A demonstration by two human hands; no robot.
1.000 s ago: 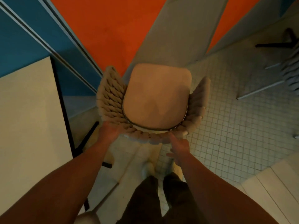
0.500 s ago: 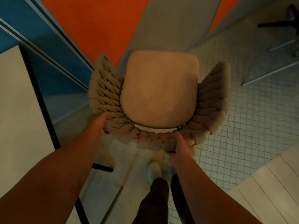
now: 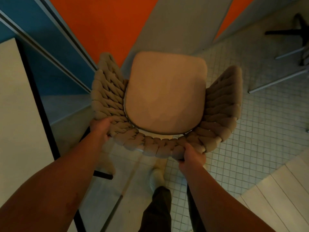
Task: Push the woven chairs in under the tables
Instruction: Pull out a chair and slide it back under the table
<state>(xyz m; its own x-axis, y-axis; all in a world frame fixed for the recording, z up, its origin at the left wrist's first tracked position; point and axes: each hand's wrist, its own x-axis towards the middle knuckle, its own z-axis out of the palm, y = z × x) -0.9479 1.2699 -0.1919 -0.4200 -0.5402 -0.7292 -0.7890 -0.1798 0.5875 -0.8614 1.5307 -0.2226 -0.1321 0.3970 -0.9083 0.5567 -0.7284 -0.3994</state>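
- Since a second ago, closed the right hand (image 3: 192,158) onto the back rim and slid the left hand (image 3: 100,128) round toward the surface (image 3: 16,106).
- Gripping with fingers (image 3: 107,120) curled round the thick braid on both sides.
- Holding the woven chair (image 3: 165,101) just right of the surface, not yet under it.
- Probably light; soft braid over stiff frame, so best pushed from that rim.

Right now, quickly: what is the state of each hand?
The left hand grips the chair by its woven back.
The right hand grips the same back.
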